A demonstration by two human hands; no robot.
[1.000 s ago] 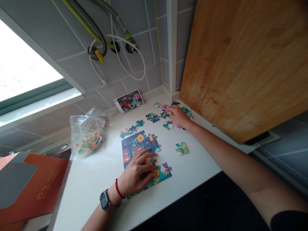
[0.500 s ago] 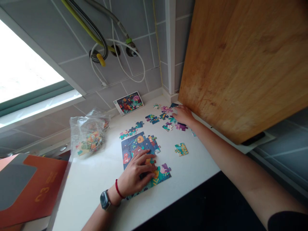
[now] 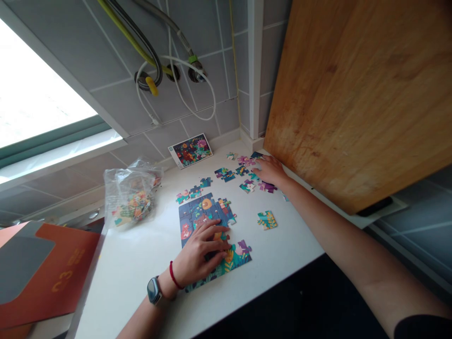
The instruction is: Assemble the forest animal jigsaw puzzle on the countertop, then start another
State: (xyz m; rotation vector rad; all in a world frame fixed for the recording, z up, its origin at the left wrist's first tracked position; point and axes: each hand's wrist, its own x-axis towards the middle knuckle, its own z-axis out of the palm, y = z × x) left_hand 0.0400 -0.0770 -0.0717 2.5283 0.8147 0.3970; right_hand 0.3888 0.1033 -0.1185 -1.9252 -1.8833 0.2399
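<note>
My left hand (image 3: 203, 249), fingers apart, lies on the partly joined puzzle (image 3: 193, 211) on the white table (image 3: 141, 278). At the far end of the table, my right hand (image 3: 271, 170) reaches over loose pieces, fingers spread; its fingertips are beside a teal piece (image 3: 253, 176) and a purple piece (image 3: 267, 187). Pink pieces (image 3: 246, 161) lie just left of it. Apart from the others is a yellow-and-teal piece (image 3: 267, 220). A short row of blue and pink pieces (image 3: 195, 191) runs above the puzzle's top edge.
A picture card (image 3: 191, 150) leans at the tiled wall. A clear plastic bag of pieces (image 3: 132, 202) sits on the left, near an orange box (image 3: 42, 273). A wooden board (image 3: 353, 94) rises at the right. Hoses and a white cable hang on the wall.
The view has shifted slightly. Both hands hold nearly the same places, and no piece has visibly moved.
</note>
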